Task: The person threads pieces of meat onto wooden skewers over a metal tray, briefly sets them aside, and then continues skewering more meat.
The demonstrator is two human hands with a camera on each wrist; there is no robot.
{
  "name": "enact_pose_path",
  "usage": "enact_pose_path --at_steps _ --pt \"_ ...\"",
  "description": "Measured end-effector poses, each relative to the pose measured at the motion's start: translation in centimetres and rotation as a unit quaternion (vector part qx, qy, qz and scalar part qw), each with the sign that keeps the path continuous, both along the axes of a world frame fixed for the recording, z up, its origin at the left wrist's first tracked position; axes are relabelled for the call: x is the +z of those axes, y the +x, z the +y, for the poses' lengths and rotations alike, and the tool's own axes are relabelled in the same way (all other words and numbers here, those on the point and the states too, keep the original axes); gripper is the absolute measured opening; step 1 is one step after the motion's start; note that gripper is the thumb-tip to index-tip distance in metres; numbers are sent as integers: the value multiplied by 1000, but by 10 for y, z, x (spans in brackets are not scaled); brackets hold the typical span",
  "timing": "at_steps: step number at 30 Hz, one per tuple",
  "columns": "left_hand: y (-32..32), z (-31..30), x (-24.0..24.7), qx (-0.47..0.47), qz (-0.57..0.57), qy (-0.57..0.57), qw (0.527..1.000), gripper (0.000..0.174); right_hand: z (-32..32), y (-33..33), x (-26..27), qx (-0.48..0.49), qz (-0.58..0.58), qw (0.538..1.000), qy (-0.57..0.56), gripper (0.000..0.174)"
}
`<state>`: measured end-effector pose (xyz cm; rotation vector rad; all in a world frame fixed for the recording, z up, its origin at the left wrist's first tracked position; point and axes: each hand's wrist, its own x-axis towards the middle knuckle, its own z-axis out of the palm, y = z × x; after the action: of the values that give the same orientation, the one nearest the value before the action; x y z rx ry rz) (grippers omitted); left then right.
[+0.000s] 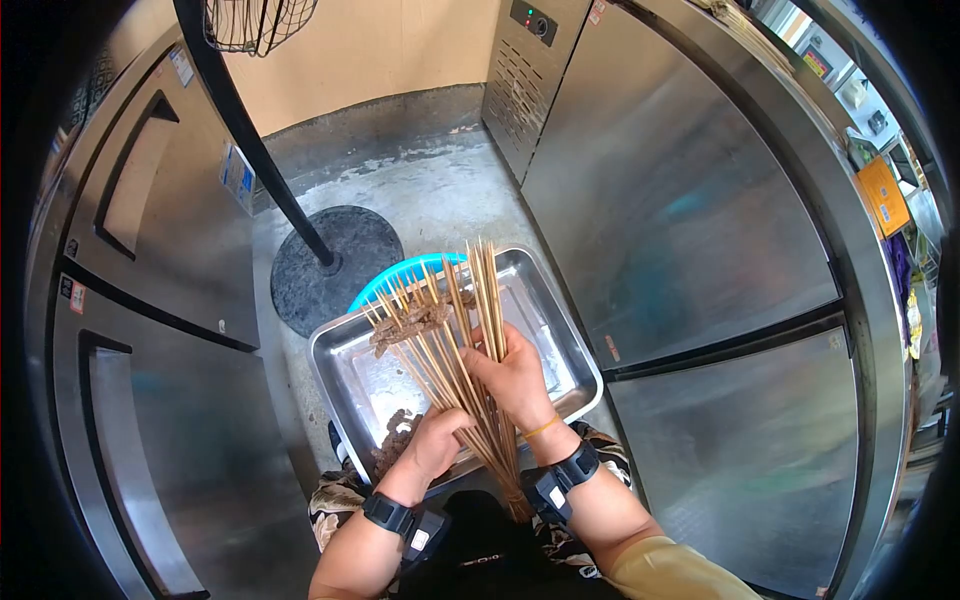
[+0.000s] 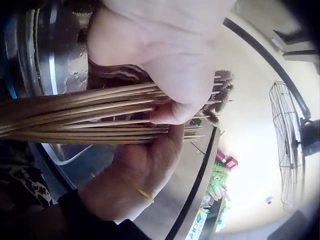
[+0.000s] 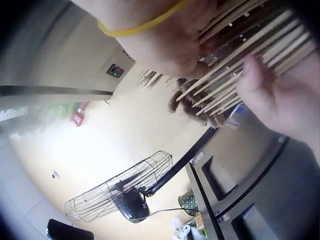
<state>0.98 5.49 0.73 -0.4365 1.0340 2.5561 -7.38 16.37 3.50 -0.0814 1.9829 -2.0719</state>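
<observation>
In the head view, a fanned bundle of bamboo skewers (image 1: 455,375) stands over a metal tray (image 1: 345,440), its lower ends gathered near the person's lap. My left hand (image 1: 437,443) grips the left part of the bundle, thumb across the sticks. Higher up on the right, my right hand (image 1: 512,378) holds more skewers, fingers curled round them. Brown meat pieces (image 1: 412,325) are threaded near the tips of the left-hand skewers; the right wrist view shows this meat (image 3: 195,107) too. Loose brown meat (image 1: 393,445) lies in the tray's near left corner.
A blue basin (image 1: 400,275) sits behind the tray. Beyond it stands a round black base (image 1: 340,265) with a pole and wire-caged fan (image 3: 120,192). Steel refrigerator cabinets flank both sides, the left cabinet (image 1: 180,330) and the right cabinet (image 1: 700,220).
</observation>
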Motion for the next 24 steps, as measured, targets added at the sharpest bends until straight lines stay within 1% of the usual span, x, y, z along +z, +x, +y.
enact_pose_path --at_steps 3,6,8,12,14,19,22,24 --pt "-1 -3 2 -4 0 40 999 45 0 2 11 -3 -71 992 -99 14" --pt "-2 -3 -1 7 -3 64 998 47 -1 2 15 -13 -119 976 -181 10" --pt "-3 -2 1 18 -14 64 998 50 2 1 18 -18 -142 967 -211 7" --pt "-8 -4 6 19 -8 140 990 54 11 -4 25 -25 -177 949 -261 4" --pt "-10 -4 10 26 -5 171 985 56 15 -5 22 -15 -173 949 -265 4" --pt "-10 -1 10 23 -6 162 986 58 19 -6 17 -12 -170 951 -260 6" --pt "-11 0 15 16 -10 145 989 58 17 -3 24 -26 -178 951 -253 9" --pt "-9 1 9 12 -26 120 992 59 13 -1 27 -53 -155 965 -205 10"
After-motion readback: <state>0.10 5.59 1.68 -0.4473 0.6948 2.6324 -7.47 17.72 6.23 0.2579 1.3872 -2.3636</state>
